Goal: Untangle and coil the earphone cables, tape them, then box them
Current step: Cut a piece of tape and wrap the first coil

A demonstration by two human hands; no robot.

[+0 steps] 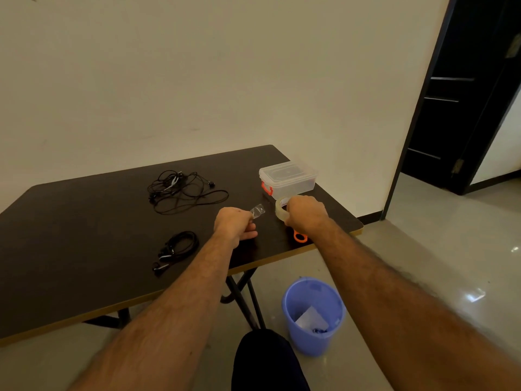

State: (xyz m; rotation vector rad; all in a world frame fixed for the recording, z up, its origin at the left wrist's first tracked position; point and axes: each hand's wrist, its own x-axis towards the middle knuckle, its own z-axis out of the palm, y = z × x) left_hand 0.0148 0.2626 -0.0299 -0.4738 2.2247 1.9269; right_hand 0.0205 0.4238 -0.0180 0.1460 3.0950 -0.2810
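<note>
My left hand [235, 224] pinches a short piece of clear tape [258, 210] above the dark table [84, 221]. To its right, my right hand [304, 214] grips the clear tape roll [280, 210]. A coiled black earphone cable [177, 248] lies near the table's front, left of my left forearm. Farther back sits a tangled heap of black earphone cables [183, 193]. A clear plastic box [287, 179] with a lid and an orange latch stands at the table's far right corner, just behind the roll.
Orange-handled scissors [299, 237] lie partly hidden under my right wrist near the table's right edge. A blue bin [313, 314] with scraps stands on the floor below. A dark doorway [462, 108] opens at the right; a wall runs behind the table.
</note>
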